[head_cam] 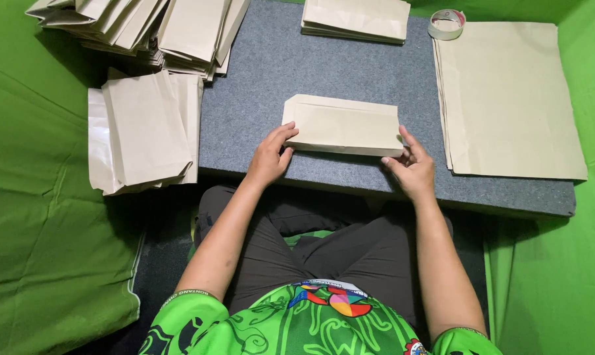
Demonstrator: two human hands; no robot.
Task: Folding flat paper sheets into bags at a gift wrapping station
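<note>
A: From the head camera, what sits in the middle of the frame?

B: A folded brown paper bag, lying flat on the grey felt-covered board, long side across the frame.

A: And the hands?

B: The left hand is at the bag's lower left corner, thumb on top of the paper, fingers curled at its edge. The right hand is at the lower right corner, thumb tip on the bag, fingers beneath or just against the edge. Both are pinching or pressing the bag's corners; how firmly, I cannot tell.

A: What lies around it?

B: At the right, a stack of large flat brown sheets, with a roll of tape touching its upper left corner. At top centre, a small stack of folded bags. In the upper left, a fanned pile of finished bags, and below it, hanging off the board's left edge, another loose pile of bags. Green cloth surrounds the board.
</note>
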